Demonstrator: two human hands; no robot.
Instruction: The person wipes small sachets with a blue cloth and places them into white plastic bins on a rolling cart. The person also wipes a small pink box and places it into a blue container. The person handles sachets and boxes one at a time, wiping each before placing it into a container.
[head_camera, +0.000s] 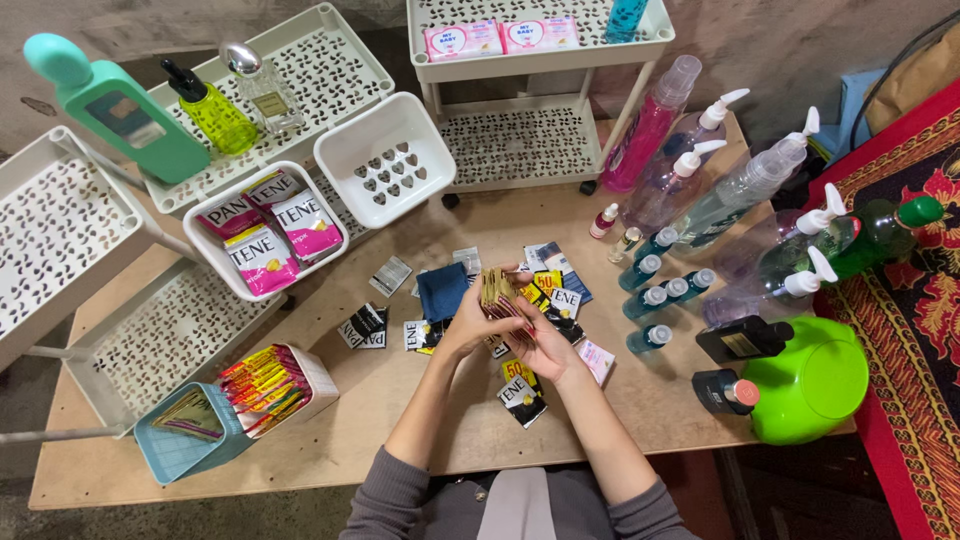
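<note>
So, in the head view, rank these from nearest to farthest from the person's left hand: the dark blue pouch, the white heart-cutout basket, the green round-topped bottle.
Measured from the left hand:
1. Dark blue pouch, just beside the hand, up and to the left.
2. White heart-cutout basket, farther up, left of centre.
3. Green round-topped bottle, far top left, on the white rack.

Pink sachets (265, 235) fill a white basket near the table's (400, 420) far left edge. By the near left corner, a white box holds yellow-and-red sachets (262, 385) and a blue tub holds gold ones (192, 412). Black, yellow and blue sachets (545, 290) lie scattered mid-table. On the cart's top shelf lie two pink flat packs (500, 37).
</note>
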